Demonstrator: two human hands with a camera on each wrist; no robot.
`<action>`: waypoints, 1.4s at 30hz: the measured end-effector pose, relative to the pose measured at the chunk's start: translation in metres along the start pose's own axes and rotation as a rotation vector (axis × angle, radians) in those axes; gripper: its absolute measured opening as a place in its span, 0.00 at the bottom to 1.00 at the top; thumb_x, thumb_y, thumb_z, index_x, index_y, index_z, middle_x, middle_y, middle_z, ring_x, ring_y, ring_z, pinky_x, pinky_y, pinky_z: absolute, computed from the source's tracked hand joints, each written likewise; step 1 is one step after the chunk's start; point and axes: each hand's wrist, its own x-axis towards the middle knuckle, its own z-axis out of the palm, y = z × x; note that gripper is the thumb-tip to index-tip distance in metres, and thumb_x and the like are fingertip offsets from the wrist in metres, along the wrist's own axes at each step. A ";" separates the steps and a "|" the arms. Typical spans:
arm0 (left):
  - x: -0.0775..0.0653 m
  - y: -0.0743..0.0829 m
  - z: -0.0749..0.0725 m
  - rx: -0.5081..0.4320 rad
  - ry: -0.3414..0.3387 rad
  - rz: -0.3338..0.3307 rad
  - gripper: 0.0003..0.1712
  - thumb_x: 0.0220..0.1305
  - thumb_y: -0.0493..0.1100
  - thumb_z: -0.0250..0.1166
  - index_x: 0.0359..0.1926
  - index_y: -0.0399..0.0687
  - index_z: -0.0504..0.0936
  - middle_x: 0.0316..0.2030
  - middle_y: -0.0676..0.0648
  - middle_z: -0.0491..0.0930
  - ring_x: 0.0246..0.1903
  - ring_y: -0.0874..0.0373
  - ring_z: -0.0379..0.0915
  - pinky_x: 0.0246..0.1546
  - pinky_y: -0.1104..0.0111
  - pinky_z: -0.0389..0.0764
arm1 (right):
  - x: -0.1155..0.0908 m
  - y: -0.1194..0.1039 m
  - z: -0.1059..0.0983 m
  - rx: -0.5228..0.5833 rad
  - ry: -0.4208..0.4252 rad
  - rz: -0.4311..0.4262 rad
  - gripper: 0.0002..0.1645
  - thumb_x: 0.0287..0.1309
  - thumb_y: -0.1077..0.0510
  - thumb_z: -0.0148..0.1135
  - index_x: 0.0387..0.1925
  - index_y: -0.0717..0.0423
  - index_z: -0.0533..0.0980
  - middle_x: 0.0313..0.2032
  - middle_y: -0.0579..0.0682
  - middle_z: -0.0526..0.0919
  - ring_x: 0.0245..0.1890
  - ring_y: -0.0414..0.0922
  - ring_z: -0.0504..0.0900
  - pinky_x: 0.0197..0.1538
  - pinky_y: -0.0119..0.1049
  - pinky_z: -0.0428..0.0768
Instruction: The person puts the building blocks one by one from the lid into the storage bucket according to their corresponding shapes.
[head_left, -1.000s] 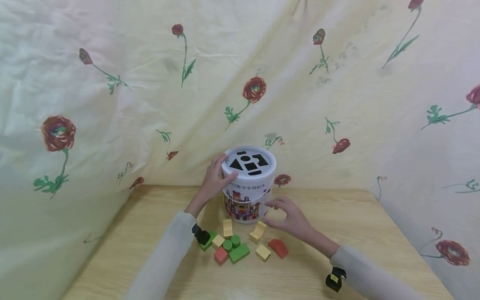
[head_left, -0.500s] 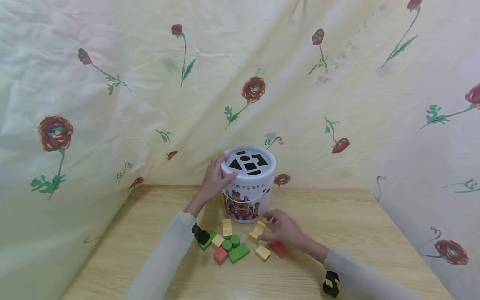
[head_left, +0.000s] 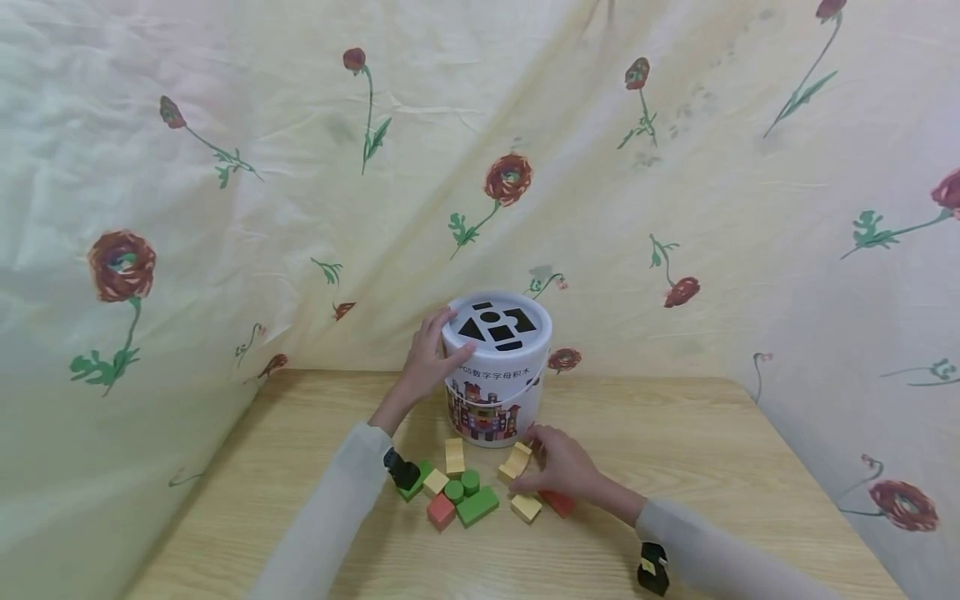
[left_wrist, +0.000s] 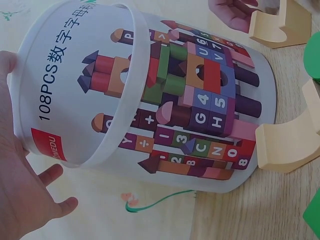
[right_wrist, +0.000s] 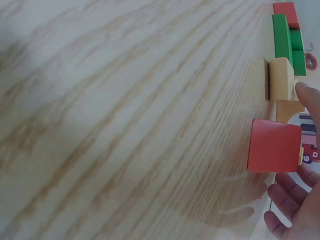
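Note:
My left hand (head_left: 426,360) holds the rim of a white block bucket (head_left: 495,363), thumb across the lid's near edge and fingers at its left side. The lid has dark shaped holes. In front of the bucket lies a pale yellow arch block (head_left: 516,461). My right hand (head_left: 567,463) is around it, fingertips by its far end and thumb by its near end, the fingers relaxed. In the left wrist view, right fingertips come right up to the arch block (left_wrist: 272,31). A red block (right_wrist: 275,146) lies under the right hand, partly hidden in the head view.
Around the bucket's front lie another yellow arch block (head_left: 454,457), a green block (head_left: 477,506), green cylinders (head_left: 470,481), a red cube (head_left: 441,511) and small yellow blocks (head_left: 526,506). A flowered curtain (head_left: 360,208) hangs behind the wooden table (head_left: 675,433).
My right hand has come down and left from beside the bucket to the yellow arch block, covering part of the red block. The left hand and bucket have stayed put.

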 end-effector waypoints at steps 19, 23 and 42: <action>-0.001 0.004 0.000 -0.040 0.005 -0.028 0.46 0.64 0.65 0.64 0.78 0.60 0.58 0.79 0.51 0.50 0.76 0.46 0.47 0.71 0.37 0.63 | 0.006 0.006 -0.004 0.051 -0.051 -0.029 0.38 0.34 0.48 0.85 0.48 0.58 0.78 0.41 0.50 0.81 0.41 0.45 0.76 0.46 0.38 0.79; -0.001 0.007 -0.001 -0.099 0.012 -0.023 0.47 0.62 0.61 0.68 0.77 0.55 0.61 0.79 0.49 0.52 0.77 0.45 0.46 0.71 0.37 0.63 | 0.008 0.012 -0.009 0.105 -0.087 -0.075 0.39 0.35 0.52 0.84 0.51 0.61 0.78 0.43 0.51 0.81 0.45 0.46 0.77 0.51 0.40 0.80; 0.003 0.008 0.003 -0.058 0.059 -0.049 0.46 0.60 0.65 0.68 0.74 0.54 0.66 0.76 0.48 0.58 0.74 0.45 0.54 0.70 0.41 0.67 | 0.010 0.029 -0.038 0.208 -0.225 -0.162 0.40 0.45 0.55 0.79 0.60 0.58 0.74 0.56 0.56 0.80 0.55 0.57 0.78 0.54 0.49 0.80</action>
